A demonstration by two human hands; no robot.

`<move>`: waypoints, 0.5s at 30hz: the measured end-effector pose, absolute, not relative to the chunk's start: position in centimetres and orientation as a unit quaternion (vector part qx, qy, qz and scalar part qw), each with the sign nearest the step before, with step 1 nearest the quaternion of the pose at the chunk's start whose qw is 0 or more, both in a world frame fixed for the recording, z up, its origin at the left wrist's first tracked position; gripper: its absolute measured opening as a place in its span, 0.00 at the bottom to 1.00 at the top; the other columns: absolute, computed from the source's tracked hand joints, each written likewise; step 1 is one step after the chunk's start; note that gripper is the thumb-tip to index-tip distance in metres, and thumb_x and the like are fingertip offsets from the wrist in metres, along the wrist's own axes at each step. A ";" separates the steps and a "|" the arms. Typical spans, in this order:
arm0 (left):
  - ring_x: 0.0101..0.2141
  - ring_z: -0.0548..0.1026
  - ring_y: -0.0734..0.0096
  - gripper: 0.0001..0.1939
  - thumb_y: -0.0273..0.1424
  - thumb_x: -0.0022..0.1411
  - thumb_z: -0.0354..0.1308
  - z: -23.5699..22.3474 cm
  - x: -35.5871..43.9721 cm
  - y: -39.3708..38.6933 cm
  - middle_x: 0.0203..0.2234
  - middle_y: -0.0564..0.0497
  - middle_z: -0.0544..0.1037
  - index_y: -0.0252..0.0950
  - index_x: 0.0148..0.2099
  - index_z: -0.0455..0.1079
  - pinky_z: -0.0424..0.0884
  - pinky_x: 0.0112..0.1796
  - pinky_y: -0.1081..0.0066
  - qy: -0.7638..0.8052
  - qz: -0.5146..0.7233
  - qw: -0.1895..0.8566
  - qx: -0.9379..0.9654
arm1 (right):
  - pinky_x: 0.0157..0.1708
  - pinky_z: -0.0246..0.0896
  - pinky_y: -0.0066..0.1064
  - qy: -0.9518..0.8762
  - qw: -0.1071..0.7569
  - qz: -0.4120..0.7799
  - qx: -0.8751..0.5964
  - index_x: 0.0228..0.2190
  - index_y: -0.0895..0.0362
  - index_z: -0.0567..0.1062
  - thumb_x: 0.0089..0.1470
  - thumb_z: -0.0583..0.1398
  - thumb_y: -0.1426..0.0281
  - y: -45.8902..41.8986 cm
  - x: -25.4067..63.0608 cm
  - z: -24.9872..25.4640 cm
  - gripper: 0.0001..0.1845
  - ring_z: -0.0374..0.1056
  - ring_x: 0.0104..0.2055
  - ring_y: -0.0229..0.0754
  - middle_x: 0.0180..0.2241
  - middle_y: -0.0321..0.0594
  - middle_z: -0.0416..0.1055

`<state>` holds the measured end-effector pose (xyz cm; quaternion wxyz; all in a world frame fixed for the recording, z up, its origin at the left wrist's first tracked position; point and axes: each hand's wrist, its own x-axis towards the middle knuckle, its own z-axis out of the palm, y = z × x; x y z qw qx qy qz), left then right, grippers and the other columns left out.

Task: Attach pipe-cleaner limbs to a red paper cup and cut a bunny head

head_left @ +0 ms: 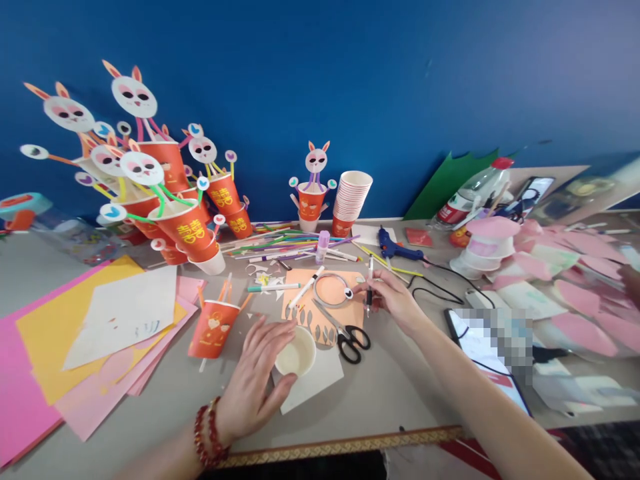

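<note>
The cup [296,355], pale inside with a white rim, has its open mouth facing up. Beyond the cup and to its right, the pen [369,298], slim, black and pale, is held nearly upright. The disc [348,293], small, white, dark-marked, also shows beyond the cup, rightward.

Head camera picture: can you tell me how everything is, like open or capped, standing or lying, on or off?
White cup, held in the left hand
Pen, held near upright in the right hand
Scissors, lying down
Glue stick, standing
Glue gun, lying down; can't tell if on
Bottle, capped
Cup stack, standing, nested
Screen, lit
</note>
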<state>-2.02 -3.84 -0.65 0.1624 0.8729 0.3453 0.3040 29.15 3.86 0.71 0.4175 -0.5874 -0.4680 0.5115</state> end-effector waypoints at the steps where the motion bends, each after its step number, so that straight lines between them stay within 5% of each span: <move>1: 0.60 0.62 0.54 0.27 0.27 0.65 0.51 -0.7 -2.0 -3.8 0.60 0.38 0.66 0.35 0.64 0.52 0.50 0.62 0.42 0.345 0.305 0.160 0.873 | 0.18 0.63 0.27 -0.479 0.410 0.501 -0.593 0.34 0.55 0.63 0.53 0.57 0.60 4.1 29.1 0.6 0.12 0.69 0.20 0.37 0.32 0.42 0.80; 6: 0.61 0.62 0.55 0.26 0.27 0.65 0.52 -0.6 -2.1 -3.9 0.61 0.38 0.65 0.34 0.64 0.53 0.50 0.62 0.44 0.341 0.306 0.155 0.875 | 0.13 0.59 0.26 -0.524 0.387 0.427 -0.627 0.32 0.53 0.63 0.53 0.58 0.60 4.9 29.2 -0.3 0.11 0.63 0.15 0.35 0.30 0.40 0.79; 12: 0.61 0.62 0.55 0.26 0.28 0.65 0.51 -0.4 -2.0 -4.0 0.61 0.38 0.65 0.35 0.64 0.53 0.49 0.62 0.43 0.344 0.305 0.160 0.873 | 0.23 0.60 0.27 -0.575 0.407 0.309 -0.639 0.31 0.53 0.68 0.50 0.62 0.62 3.8 29.5 1.7 0.10 0.67 0.28 0.40 0.33 0.38 0.74; 15: 0.61 0.62 0.54 0.26 0.27 0.65 0.51 -0.5 -2.1 -3.9 0.61 0.37 0.65 0.36 0.64 0.53 0.50 0.62 0.42 0.347 0.306 0.163 0.871 | 0.23 0.59 0.27 -0.582 0.458 0.284 -0.609 0.29 0.53 0.67 0.51 0.62 0.62 2.7 28.2 3.2 0.10 0.63 0.26 0.38 0.27 0.34 0.67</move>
